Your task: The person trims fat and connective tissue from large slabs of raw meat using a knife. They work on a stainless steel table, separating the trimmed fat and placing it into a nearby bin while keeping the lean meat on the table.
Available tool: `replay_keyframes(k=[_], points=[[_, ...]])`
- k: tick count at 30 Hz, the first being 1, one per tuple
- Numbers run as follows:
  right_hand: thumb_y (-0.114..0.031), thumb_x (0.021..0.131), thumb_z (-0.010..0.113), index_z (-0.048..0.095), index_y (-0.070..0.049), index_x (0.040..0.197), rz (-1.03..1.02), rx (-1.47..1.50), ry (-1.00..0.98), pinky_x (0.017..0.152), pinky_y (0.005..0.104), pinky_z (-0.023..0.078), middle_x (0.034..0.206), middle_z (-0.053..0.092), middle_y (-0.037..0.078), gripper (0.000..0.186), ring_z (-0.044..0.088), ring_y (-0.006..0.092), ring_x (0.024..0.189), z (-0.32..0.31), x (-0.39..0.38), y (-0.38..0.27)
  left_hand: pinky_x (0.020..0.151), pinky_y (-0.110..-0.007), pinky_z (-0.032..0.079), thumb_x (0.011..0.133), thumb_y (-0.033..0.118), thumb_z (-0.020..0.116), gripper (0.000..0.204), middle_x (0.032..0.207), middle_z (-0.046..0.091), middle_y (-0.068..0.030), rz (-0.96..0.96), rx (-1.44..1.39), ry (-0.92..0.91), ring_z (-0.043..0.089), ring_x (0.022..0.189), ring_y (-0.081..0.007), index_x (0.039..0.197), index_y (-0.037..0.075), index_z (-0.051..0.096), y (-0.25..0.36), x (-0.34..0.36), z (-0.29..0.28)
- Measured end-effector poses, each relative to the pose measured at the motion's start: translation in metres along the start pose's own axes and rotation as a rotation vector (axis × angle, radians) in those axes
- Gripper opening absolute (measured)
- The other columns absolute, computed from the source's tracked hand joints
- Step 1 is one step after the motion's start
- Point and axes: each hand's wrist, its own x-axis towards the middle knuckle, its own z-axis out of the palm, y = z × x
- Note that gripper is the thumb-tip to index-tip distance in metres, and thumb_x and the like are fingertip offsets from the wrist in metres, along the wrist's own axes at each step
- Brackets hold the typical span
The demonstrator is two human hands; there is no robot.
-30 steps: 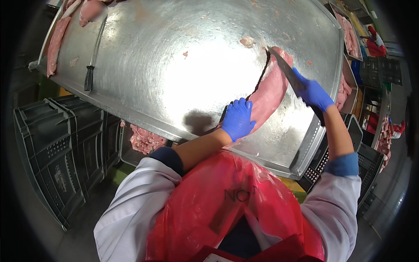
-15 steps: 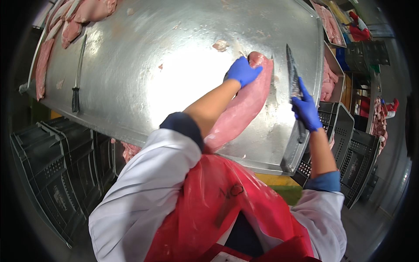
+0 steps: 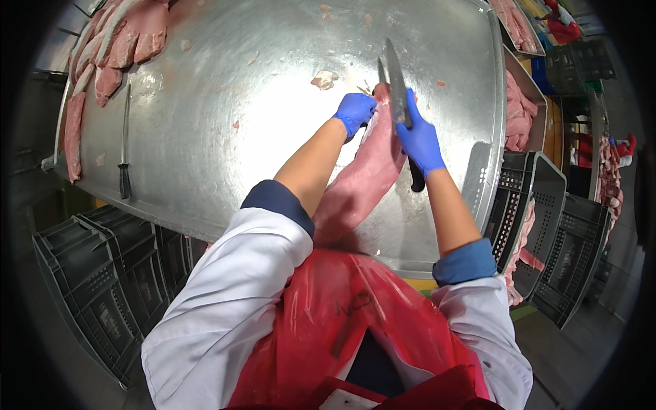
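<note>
A long, pale pink piece of meat [image 3: 372, 160] lies on the metal table, its near end close to my red apron. My left hand [image 3: 355, 113], in a blue glove, is closed at the left edge of the meat's far end; its fingertips are partly hidden. In my right hand [image 3: 421, 142], also gloved in blue, is a knife [image 3: 396, 78] with a long blade and a black handle. The blade points away from me over the far right side of the meat. Beside it shows a narrow dark pointed shape, perhaps its reflection.
The metal table [image 3: 198, 123] carries small scraps [image 3: 324, 79], a sharpening steel [image 3: 125, 147] at left and a pile of meat [image 3: 130, 37] at far left. Black crates [image 3: 102, 294] stand beyond its left edge, others [image 3: 567, 253] at right. Trays of meat [image 3: 519, 113] line the right side.
My right hand has brought the knife leftward from the table's right side to the meat. My left hand has shifted slightly left, from on top of the meat to its left edge.
</note>
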Motion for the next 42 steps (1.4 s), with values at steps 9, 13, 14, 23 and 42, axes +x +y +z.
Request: replay_keyframes(k=[9, 13, 14, 23, 42], points=[[-0.012, 0.091, 0.049, 0.023, -0.022, 0.160, -0.051, -0.343, -0.366, 0.075, 0.0508, 0.054, 0.095, 0.067, 0.032, 0.075, 0.069, 0.0453, 0.081, -0.020, -0.023, -0.011, 0.053, -0.032, 0.046, 0.093, 0.016, 0.061, 0.021, 0.071, 0.062, -0.0077, 0.342, 0.701, -0.001, 0.058, 0.060, -0.0152, 0.079, 0.001, 0.067, -0.008, 0.002, -0.016], [-0.011, 0.090, 0.050, 0.019, -0.021, 0.161, -0.169, -0.349, -0.232, 0.073, 0.0501, 0.054, 0.085, 0.068, 0.030, 0.078, 0.069, 0.0435, 0.073, 0.001, 0.009, -0.008, 0.060, -0.034, 0.049, 0.092, 0.020, 0.062, 0.025, 0.069, 0.064, -0.0104, 0.571, 0.674, 0.048, 0.061, 0.063, -0.0171, 0.079, -0.001, 0.069, -0.011, 0.000, -0.013], [-0.012, 0.090, 0.050, 0.019, -0.021, 0.162, -0.139, -0.326, -0.230, 0.072, 0.0494, 0.055, 0.083, 0.068, 0.030, 0.079, 0.069, 0.0423, 0.071, 0.002, 0.009, -0.009, 0.061, -0.034, 0.049, 0.092, 0.020, 0.062, 0.025, 0.068, 0.064, -0.0111, 0.571, 0.609, 0.062, 0.061, 0.063, -0.0171, 0.080, -0.001, 0.069, -0.010, 0.001, -0.010], [-0.010, 0.090, 0.058, 0.028, -0.028, 0.160, 0.100, -0.017, -0.386, 0.063, 0.0380, 0.057, 0.077, 0.065, 0.016, 0.078, 0.065, 0.0200, 0.063, -0.029, -0.027, -0.027, 0.064, -0.032, 0.048, 0.088, 0.021, 0.065, 0.023, 0.070, 0.064, -0.0091, 0.320, 0.485, 0.091, 0.057, 0.066, -0.0135, 0.080, -0.001, 0.068, 0.037, -0.033, 0.003], [-0.002, 0.090, 0.059, 0.032, -0.026, 0.160, 0.225, 0.333, -0.526, 0.054, 0.0289, 0.052, 0.080, 0.065, 0.007, 0.079, 0.060, 0.0116, 0.057, -0.074, -0.101, 0.009, 0.067, -0.031, 0.050, 0.085, 0.019, 0.067, 0.019, 0.072, 0.066, -0.0063, 0.389, 0.549, -0.151, 0.058, 0.068, -0.0132, 0.083, 0.001, 0.069, 0.102, -0.063, 0.050]])
